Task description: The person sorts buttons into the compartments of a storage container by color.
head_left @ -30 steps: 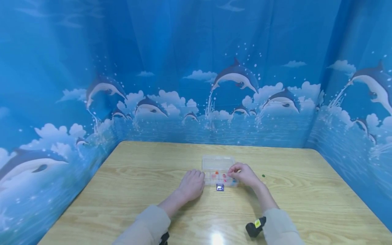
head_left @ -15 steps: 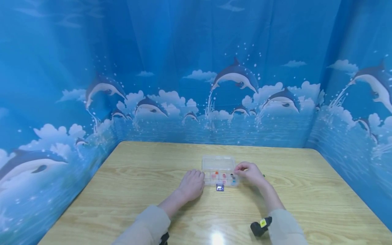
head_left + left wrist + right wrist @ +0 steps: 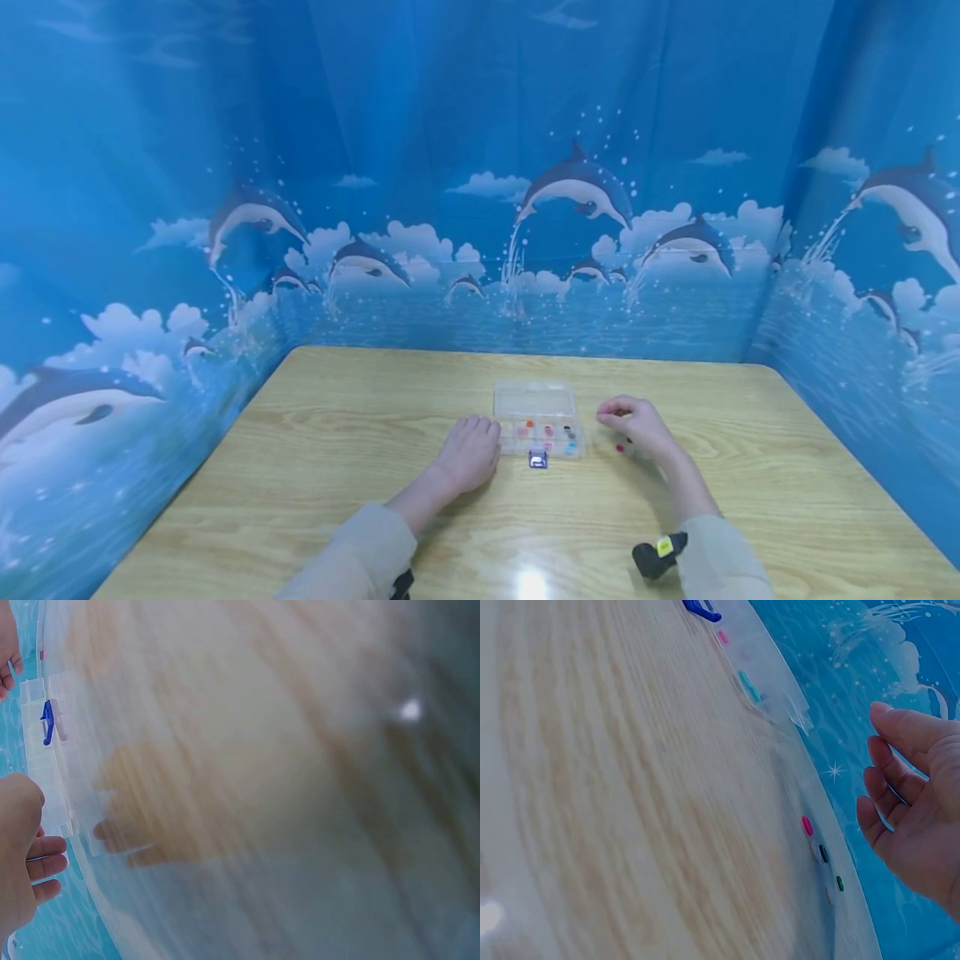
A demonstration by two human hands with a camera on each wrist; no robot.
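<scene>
A clear plastic compartment box [image 3: 517, 448] stands on the table with its lid [image 3: 534, 398] raised at the back. Small coloured pieces lie in its cells, among them an orange one [image 3: 530, 424] and a teal one [image 3: 749, 686]. A blue-purple latch [image 3: 537, 459] hangs at the front. My left hand [image 3: 467, 454] rests against the box's left end, its fingers relaxed in the left wrist view. To the right of the box, my right hand [image 3: 633, 423] hovers with loosely bent fingers and nothing between thumb and fingertips. Below it lie a pink piece [image 3: 807, 826] and a dark green piece [image 3: 823, 853].
Another green piece [image 3: 840, 883] and pale ones lie beside these on the wooden table [image 3: 360, 417]. A blue curtain [image 3: 450, 167] printed with dolphins surrounds the table's back and sides. A black wrist camera [image 3: 660, 557] sits at the right sleeve.
My right hand has moved right, from over the box's right cells to beside the box, uncovering a dark piece and a teal piece in them. The left hand has stayed in place.
</scene>
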